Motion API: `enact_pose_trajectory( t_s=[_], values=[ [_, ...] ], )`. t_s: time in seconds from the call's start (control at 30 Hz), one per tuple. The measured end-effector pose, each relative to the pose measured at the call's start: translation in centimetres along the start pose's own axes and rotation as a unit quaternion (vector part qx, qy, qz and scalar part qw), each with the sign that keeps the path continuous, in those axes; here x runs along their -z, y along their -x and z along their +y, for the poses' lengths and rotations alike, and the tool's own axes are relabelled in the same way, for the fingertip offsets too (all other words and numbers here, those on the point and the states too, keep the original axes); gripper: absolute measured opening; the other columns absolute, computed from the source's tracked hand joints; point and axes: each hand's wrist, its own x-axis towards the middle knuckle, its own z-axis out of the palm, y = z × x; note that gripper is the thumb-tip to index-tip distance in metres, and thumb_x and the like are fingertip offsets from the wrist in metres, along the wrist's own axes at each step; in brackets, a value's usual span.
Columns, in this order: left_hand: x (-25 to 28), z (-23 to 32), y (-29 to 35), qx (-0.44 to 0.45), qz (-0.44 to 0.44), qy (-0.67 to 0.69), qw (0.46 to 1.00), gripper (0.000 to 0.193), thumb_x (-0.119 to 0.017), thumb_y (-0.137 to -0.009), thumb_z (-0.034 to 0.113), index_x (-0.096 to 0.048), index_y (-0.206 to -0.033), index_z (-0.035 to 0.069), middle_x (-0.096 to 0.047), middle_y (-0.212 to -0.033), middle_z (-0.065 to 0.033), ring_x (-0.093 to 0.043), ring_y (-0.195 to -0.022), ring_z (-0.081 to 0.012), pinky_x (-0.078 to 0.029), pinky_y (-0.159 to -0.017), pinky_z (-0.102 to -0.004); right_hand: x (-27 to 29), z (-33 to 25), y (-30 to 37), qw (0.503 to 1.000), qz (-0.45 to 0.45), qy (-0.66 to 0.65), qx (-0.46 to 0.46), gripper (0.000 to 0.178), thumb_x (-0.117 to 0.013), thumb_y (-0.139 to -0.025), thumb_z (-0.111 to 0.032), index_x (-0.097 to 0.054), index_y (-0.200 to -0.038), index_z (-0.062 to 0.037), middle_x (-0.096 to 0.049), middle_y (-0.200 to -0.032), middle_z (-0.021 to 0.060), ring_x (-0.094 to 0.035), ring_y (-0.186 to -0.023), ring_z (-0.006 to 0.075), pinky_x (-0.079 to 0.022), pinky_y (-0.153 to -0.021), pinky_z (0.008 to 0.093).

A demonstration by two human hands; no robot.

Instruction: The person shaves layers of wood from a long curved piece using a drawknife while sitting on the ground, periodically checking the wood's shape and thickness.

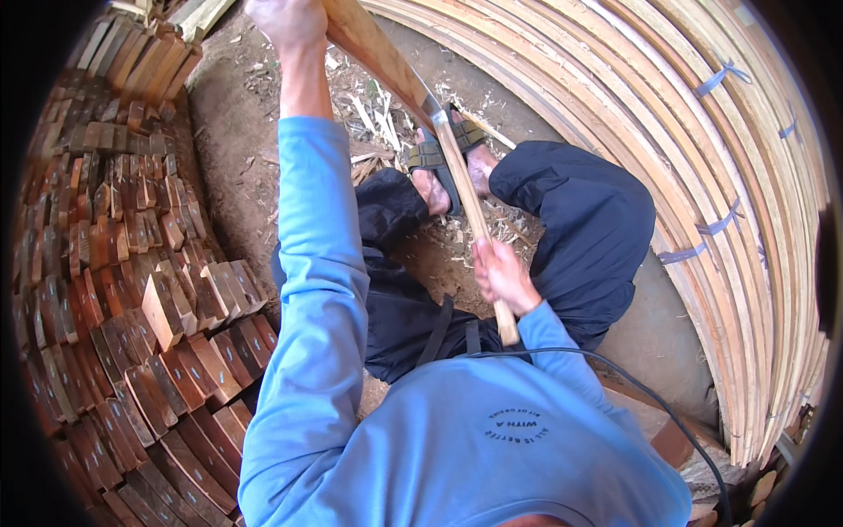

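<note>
My left hand (285,19) is stretched out at the top of the view, gripping the far end of a long wooden strip (373,48). My right hand (502,274) is closed around the wooden handle of a long knife (465,189). Its blade meets the strip near a metal collar, just above my sandalled feet (448,158). I sit on the ground with my knees apart, in dark trousers and a light blue long-sleeved top.
A large stack of short reddish wood blocks (149,299) fills the left side. Bundles of long pale wooden slats (702,158), tied with blue straps, curve along the right. Wood shavings (369,114) litter the dirt ground. A black cable (632,386) runs down at lower right.
</note>
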Motion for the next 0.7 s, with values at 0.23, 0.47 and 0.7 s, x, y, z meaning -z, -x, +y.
enact_pose_trajectory(
  t_s=[0.23, 0.47, 0.7],
  values=[
    [0.9, 0.5, 0.7, -0.014, 0.041, 0.003, 0.999, 0.024, -0.08, -0.084, 0.008, -0.064, -0.1, 0.0, -0.066, -0.079, -0.006, -0.064, -0.062, -0.018, -0.054, -0.059, -0.0305, -1.1, -2.9, -0.6, 0.999, -0.028, 0.038, 0.019, 0.034, -0.039, -0.111, -0.038, -0.045, -0.092, -0.0108, -0.04, -0.063, -0.0036, -0.036, -0.044, 0.0081, -0.032, -0.037, 0.026],
    [1.5, 0.4, -0.3, 0.003, 0.061, -0.037, 0.997, 0.022, -0.079, -0.085, 0.01, -0.066, -0.098, -0.001, -0.067, -0.078, -0.0069, -0.065, -0.062, -0.0178, -0.053, -0.058, -0.0306, -1.1, -0.4, 3.0, 0.999, -0.002, 0.05, -0.008, 0.033, -0.04, -0.111, -0.036, -0.043, -0.09, -0.0115, -0.038, -0.062, -0.0034, -0.036, -0.044, 0.0065, -0.031, -0.035, 0.0255],
    [-0.2, -0.5, -1.4, 0.011, 0.059, -0.04, 0.997, 0.023, -0.081, -0.084, 0.011, -0.067, -0.098, -0.001, -0.068, -0.075, -0.0062, -0.065, -0.062, -0.0166, -0.052, -0.057, -0.0298, -1.0, 0.4, 4.2, 1.0, -0.012, 0.005, -0.016, 0.032, -0.038, -0.112, -0.035, -0.042, -0.089, -0.0124, -0.035, -0.062, -0.005, -0.031, -0.044, 0.0064, -0.028, -0.036, 0.0253]
  ],
)
